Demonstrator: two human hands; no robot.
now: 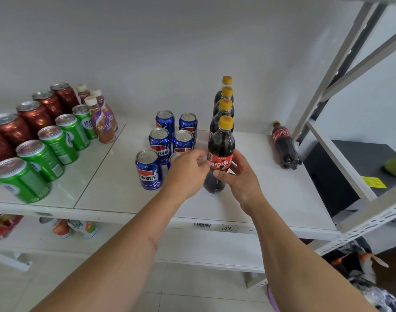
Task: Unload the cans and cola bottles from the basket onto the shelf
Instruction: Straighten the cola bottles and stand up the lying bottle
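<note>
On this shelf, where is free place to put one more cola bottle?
Free: the patch between the bottle row and the lying bottle; also the front strip of the shelf. Crowded: the blue cans sit close beside both hands.

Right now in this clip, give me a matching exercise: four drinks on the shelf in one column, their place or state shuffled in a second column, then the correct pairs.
Things:
1. front cola bottle
2. lone cola bottle
3. green cans
4. blue cans

Places or states:
A. lying on its side at the right of the shelf
B. upright, held by the left hand and the right hand
C. standing in two rows just left of the bottle row
D. standing in a row at the shelf's left end

Pairs: 1-B, 2-A, 3-D, 4-C
</note>
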